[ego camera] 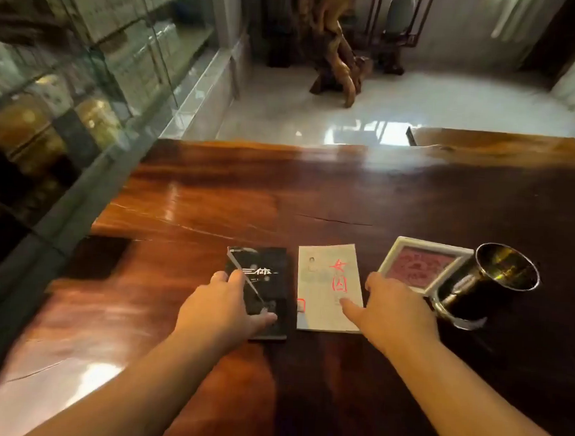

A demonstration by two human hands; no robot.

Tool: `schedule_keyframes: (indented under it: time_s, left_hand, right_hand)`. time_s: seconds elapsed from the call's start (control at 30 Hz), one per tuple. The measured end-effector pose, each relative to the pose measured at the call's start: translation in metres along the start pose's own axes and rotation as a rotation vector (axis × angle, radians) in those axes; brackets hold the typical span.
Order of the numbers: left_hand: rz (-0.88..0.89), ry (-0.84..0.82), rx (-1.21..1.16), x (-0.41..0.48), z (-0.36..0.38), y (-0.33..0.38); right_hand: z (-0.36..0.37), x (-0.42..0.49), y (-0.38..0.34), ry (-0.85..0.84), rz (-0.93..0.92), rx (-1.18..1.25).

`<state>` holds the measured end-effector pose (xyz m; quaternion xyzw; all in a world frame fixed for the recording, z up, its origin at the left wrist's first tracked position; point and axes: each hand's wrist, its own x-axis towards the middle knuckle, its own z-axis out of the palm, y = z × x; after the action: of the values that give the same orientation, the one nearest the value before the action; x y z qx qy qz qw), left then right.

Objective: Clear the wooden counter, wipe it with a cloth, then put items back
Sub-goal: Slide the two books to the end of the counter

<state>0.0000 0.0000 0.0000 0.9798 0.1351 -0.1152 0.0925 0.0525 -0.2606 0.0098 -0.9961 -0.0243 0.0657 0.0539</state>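
Observation:
A glossy dark wooden counter (234, 188) fills the lower view. On it lie a black book (270, 267) with white characters and, just right of it, a pale book (323, 273) with red characters. My left hand (228, 308) grips the black book's left edge, thumb across its lower cover. My right hand (394, 310) rests on the pale book's right edge, thumb pressing its cover. A white-framed square box (423, 263) with a red patterned face lies to the right, beside a dark metal cup (496, 282) standing on a small base.
A glass display cabinet (70, 83) with jars and boxes runs along the left. Beyond the counter's far edge is a shiny white floor (369, 102) with a carved wooden root sculpture (341, 64). A second wooden slab (496, 140) adjoins at the far right.

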Motion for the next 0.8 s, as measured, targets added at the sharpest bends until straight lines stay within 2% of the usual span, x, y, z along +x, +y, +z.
schedule_keyframes:
  time_s: [0.13,0.23,0.43,0.5,0.6,0.63,0.73,0.8]
  left_hand:
    - [-0.158,-0.126,-0.043,0.022,0.046,-0.011]
    - [-0.207,-0.143,-0.074,0.033,0.068,-0.015]
    - [-0.300,-0.159,-0.192,0.053,0.072,-0.016]
    - [-0.363,-0.182,-0.304,0.057,0.071,-0.019]
    - [-0.360,-0.202,-0.364,0.058,0.071,-0.029]
    - [-0.363,-0.203,-0.434,0.058,0.072,-0.036]
    - [-0.387,-0.230,-0.876,0.054,0.067,-0.070]
    - [-0.387,-0.241,-1.052,0.044,0.059,-0.104]
  right_hand:
    - [0.051,0.014,-0.006,-0.124,0.103,0.099]
    - [0.076,0.022,-0.014,-0.158,0.160,0.154]
    - [0.095,0.040,-0.019,-0.128,0.264,0.254]
    - [0.098,0.046,-0.016,-0.170,0.315,0.325]
    - [0.102,0.050,-0.007,-0.285,0.310,0.413]
    - [0.104,0.049,-0.003,-0.306,0.296,0.483]
    - [0.102,0.041,-0.001,-0.371,0.312,0.840]
    - [0.097,0.036,-0.014,-0.417,0.330,1.060]
